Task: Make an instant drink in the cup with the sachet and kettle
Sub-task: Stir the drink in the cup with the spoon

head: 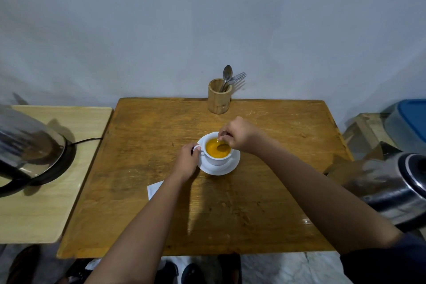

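A white cup full of orange drink stands on a white saucer in the middle of the brown wooden table. My left hand pinches the cup's handle on its left side. My right hand is above the cup's right rim, holding a metal spoon whose bowl dips into the drink. A white sachet lies flat on the table, partly hidden under my left forearm. A steel kettle sits on its black base on the pale side table at left.
A bamboo holder with a spoon and forks stands at the table's far edge by the wall. A second steel kettle sits at the right, close to my right arm. A blue-lidded container is at the far right. The kettle's black cord lies at left.
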